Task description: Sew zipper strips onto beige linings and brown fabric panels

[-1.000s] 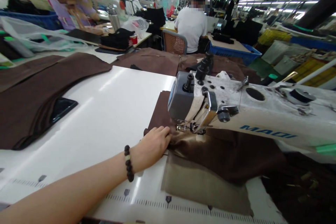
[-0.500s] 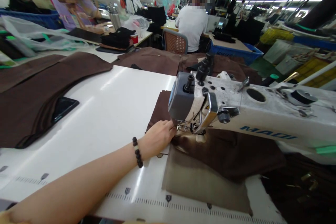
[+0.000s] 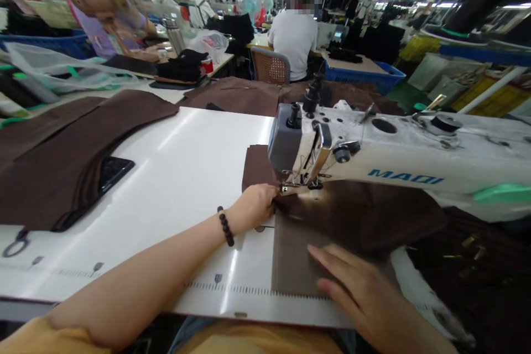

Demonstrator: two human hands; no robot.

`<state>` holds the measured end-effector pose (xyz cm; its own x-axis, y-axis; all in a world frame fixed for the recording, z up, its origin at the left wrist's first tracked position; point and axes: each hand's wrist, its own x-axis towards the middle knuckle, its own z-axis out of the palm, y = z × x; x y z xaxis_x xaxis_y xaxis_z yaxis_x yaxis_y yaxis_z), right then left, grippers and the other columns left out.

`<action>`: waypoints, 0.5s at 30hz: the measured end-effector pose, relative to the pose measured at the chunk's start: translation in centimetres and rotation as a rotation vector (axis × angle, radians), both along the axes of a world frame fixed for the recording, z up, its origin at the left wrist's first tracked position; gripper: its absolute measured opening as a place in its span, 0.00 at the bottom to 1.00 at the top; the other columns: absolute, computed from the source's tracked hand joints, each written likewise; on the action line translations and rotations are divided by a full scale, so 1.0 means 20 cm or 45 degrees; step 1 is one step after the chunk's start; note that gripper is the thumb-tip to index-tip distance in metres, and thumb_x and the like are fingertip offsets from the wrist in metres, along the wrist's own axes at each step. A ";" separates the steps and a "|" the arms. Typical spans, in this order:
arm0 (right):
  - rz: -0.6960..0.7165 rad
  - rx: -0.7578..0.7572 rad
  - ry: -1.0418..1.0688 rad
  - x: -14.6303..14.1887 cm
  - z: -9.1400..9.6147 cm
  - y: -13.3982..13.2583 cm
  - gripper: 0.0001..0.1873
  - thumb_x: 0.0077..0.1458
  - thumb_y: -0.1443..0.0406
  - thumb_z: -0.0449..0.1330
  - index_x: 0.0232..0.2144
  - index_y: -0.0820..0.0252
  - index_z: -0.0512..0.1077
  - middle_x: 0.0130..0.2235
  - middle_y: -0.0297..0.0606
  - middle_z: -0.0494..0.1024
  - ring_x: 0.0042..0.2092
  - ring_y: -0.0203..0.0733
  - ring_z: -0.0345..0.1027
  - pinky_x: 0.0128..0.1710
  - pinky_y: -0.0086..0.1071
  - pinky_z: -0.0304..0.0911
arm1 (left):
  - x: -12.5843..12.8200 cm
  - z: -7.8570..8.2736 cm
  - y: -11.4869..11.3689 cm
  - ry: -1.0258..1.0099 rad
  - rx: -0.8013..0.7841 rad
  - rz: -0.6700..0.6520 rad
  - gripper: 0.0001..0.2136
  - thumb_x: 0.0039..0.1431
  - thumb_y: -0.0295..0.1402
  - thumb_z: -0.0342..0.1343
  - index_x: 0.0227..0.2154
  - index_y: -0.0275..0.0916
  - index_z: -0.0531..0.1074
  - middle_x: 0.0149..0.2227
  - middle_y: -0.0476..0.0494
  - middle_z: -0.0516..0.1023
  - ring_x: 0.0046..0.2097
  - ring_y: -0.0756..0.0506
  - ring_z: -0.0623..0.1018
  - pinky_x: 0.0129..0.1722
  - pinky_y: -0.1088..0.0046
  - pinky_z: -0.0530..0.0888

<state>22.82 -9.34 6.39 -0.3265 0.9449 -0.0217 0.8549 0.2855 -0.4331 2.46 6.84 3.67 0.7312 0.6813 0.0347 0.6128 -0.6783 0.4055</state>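
My left hand [image 3: 258,206], with a dark bead bracelet [image 3: 226,227] at its wrist, is closed in a pinch at the edge of the brown fabric [image 3: 352,215], right beside the presser foot [image 3: 284,188]. Its fingertips are partly hidden. My right hand [image 3: 359,287] lies with fingers stretched over the lighter grey-brown side of a fabric piece [image 3: 292,265]; it is slightly blurred. The sewing machine [image 3: 398,160] holds the brown cloth under its needle area, and part of the cloth extends behind the machine head.
Stacked brown fabric pieces [image 3: 83,144] lie on the left, with a dark glossy phone-like object [image 3: 116,171] under their edge. More brown cloth [image 3: 236,91] covers the far edge. Dark cloth with small metal parts [image 3: 468,271] lies at right. A person in white [image 3: 292,36] sits ahead.
My right hand has come into view and lies over the lighter fabric piece. That piece now sits straighter along the table ruler. My left hand stays beside the presser foot; the view has shifted slightly.
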 end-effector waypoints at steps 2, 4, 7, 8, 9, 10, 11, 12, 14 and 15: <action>-0.085 -0.175 -0.133 -0.12 -0.05 0.11 0.22 0.54 0.67 0.52 0.52 0.65 0.63 0.44 0.46 0.72 0.43 0.44 0.69 0.42 0.35 0.65 | 0.02 0.01 0.05 -0.021 -0.035 0.078 0.10 0.51 0.20 0.47 0.29 0.32 0.73 0.31 0.42 0.77 0.34 0.46 0.75 0.35 0.74 0.71; -0.171 -0.264 -0.234 -0.20 -0.07 0.21 0.24 0.54 0.66 0.54 0.54 0.65 0.61 0.42 0.48 0.74 0.44 0.48 0.69 0.44 0.39 0.64 | 0.04 0.02 0.10 -0.044 -0.066 0.118 0.10 0.53 0.21 0.46 0.26 0.33 0.73 0.29 0.43 0.77 0.32 0.47 0.76 0.33 0.76 0.70; -0.188 -0.282 -0.232 -0.23 -0.06 0.32 0.30 0.50 0.61 0.60 0.55 0.64 0.60 0.42 0.50 0.74 0.44 0.51 0.69 0.44 0.40 0.63 | 0.06 0.02 0.14 -0.065 -0.096 0.162 0.09 0.53 0.22 0.48 0.25 0.32 0.73 0.28 0.43 0.77 0.32 0.47 0.75 0.32 0.77 0.69; -0.175 -0.273 -0.185 -0.22 -0.06 0.34 0.32 0.48 0.60 0.61 0.54 0.63 0.60 0.42 0.49 0.74 0.44 0.51 0.69 0.43 0.39 0.63 | 0.06 0.02 0.14 -0.067 -0.107 0.171 0.09 0.53 0.22 0.48 0.25 0.32 0.73 0.28 0.43 0.77 0.31 0.47 0.75 0.31 0.76 0.69; -0.160 -0.268 -0.127 -0.20 -0.05 0.35 0.33 0.46 0.59 0.63 0.54 0.62 0.61 0.42 0.48 0.74 0.44 0.50 0.69 0.43 0.37 0.63 | 0.07 0.02 0.14 -0.068 -0.117 0.175 0.09 0.53 0.22 0.49 0.24 0.31 0.73 0.27 0.42 0.77 0.30 0.47 0.75 0.30 0.76 0.69; -0.148 -0.275 -0.070 -0.19 -0.05 0.36 0.34 0.45 0.59 0.64 0.53 0.61 0.61 0.42 0.46 0.74 0.42 0.48 0.70 0.41 0.35 0.63 | 0.07 0.02 0.14 -0.068 -0.129 0.173 0.09 0.53 0.22 0.49 0.24 0.31 0.73 0.27 0.42 0.77 0.30 0.47 0.75 0.30 0.76 0.69; -0.144 -0.297 -0.020 -0.18 -0.05 0.36 0.34 0.44 0.58 0.64 0.53 0.60 0.61 0.39 0.44 0.75 0.39 0.46 0.71 0.39 0.33 0.64 | 0.06 0.02 0.13 -0.070 -0.143 0.163 0.09 0.53 0.22 0.49 0.24 0.31 0.73 0.27 0.42 0.77 0.30 0.47 0.75 0.30 0.77 0.69; -0.148 -0.332 0.023 -0.17 -0.05 0.36 0.35 0.43 0.59 0.65 0.54 0.59 0.61 0.36 0.41 0.76 0.34 0.43 0.72 0.35 0.30 0.64 | 0.06 0.02 0.12 -0.075 -0.158 0.148 0.09 0.53 0.22 0.49 0.24 0.32 0.73 0.27 0.43 0.77 0.30 0.47 0.75 0.31 0.77 0.69; -0.174 -0.437 0.093 -0.17 -0.05 0.35 0.37 0.44 0.59 0.64 0.55 0.59 0.58 0.27 0.35 0.75 0.24 0.37 0.69 0.26 0.27 0.62 | 0.06 0.02 0.11 -0.089 -0.191 0.113 0.09 0.54 0.23 0.49 0.25 0.33 0.74 0.29 0.43 0.78 0.32 0.47 0.76 0.32 0.77 0.69; -0.189 -0.499 0.125 -0.17 -0.06 0.34 0.38 0.44 0.59 0.64 0.56 0.59 0.57 0.24 0.32 0.74 0.20 0.35 0.66 0.22 0.25 0.59 | 0.06 0.02 0.11 -0.096 -0.204 0.102 0.09 0.55 0.23 0.50 0.25 0.33 0.74 0.29 0.43 0.78 0.33 0.47 0.76 0.33 0.77 0.69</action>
